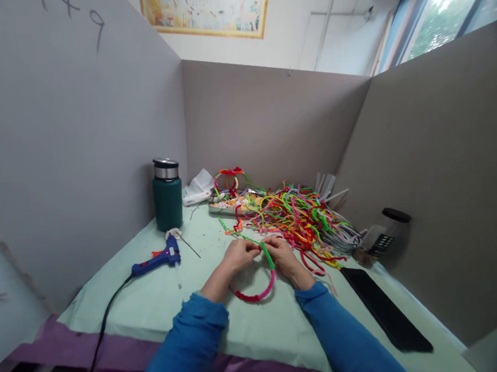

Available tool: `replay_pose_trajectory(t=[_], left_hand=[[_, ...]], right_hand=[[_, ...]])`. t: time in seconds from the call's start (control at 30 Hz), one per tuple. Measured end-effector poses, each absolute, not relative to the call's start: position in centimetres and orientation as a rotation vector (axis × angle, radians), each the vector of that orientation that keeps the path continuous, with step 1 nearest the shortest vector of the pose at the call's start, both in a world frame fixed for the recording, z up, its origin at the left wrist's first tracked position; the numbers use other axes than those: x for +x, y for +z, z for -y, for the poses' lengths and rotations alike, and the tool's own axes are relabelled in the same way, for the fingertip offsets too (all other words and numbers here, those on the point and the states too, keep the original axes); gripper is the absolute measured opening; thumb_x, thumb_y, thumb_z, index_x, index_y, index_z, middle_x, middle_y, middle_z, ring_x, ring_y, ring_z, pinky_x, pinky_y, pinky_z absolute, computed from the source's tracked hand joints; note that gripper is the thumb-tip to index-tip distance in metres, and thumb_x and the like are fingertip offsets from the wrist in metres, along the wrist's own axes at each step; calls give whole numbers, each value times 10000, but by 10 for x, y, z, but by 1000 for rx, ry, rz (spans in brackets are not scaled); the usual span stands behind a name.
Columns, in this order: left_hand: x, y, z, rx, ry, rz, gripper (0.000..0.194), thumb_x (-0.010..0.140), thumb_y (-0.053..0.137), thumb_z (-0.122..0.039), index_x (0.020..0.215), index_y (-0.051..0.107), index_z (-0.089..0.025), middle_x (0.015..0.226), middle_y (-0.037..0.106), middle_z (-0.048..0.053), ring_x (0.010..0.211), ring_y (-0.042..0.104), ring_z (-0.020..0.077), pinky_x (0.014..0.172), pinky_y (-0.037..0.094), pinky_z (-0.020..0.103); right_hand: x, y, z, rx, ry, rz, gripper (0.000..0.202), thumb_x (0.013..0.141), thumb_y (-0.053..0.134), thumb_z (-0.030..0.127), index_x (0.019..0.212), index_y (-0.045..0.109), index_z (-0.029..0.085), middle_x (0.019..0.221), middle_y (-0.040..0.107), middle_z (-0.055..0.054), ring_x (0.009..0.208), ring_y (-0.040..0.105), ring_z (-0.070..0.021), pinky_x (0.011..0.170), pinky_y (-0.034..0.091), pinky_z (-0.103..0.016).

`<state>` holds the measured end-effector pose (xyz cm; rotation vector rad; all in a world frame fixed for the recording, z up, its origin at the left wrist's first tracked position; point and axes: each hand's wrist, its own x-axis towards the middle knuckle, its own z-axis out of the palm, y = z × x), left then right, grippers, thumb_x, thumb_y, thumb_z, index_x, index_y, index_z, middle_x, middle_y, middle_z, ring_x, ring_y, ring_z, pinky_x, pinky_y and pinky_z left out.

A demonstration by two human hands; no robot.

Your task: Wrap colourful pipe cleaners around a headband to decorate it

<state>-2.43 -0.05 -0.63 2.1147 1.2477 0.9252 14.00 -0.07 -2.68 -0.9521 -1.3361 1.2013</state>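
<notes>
Between my hands is a ring wrapped in pipe cleaner [253, 298], with red, pink and green stretches along it. My left hand [240, 254] pinches the ring's upper left part, its fingers closed. On the other side my right hand [280, 254] has its fingertips closed at the green stretch near the top. The two sets of fingertips nearly meet there. A twisted green pipe cleaner [230, 227] runs up and left from the fingertips. Part of the ring's left side is hidden behind my left hand and wrist.
A large heap of coloured pipe cleaners [302, 216] lies beyond my hands, beside a metal tray [228, 209]. Leftward are a blue glue gun [160, 260] with its cord and a green bottle [167, 198]. A clear jar [381, 235] and a black flat object [385, 307] lie right.
</notes>
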Motion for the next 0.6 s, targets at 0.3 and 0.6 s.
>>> replay_pose_trajectory(t=[0.3, 0.6], left_hand=[[-23, -3, 6, 2141, 989, -1148, 283, 740, 553, -383, 710, 692, -138, 606, 616, 3, 558, 476, 103, 539, 329, 210], [-22, 1, 4, 1928, 1156, -1183, 218, 725, 577, -300, 858, 644, -141, 585, 555, -21, 551, 472, 101, 531, 332, 204]], right_hand=[[140, -20, 4, -913, 1325, 1276, 273, 611, 747, 403, 648, 616, 166, 526, 479, 47, 444, 346, -64, 430, 225, -213], [139, -24, 1, -920, 1278, 1305, 304, 623, 724, 449, 652, 593, 176, 475, 450, 59, 422, 358, -76, 419, 242, -219]])
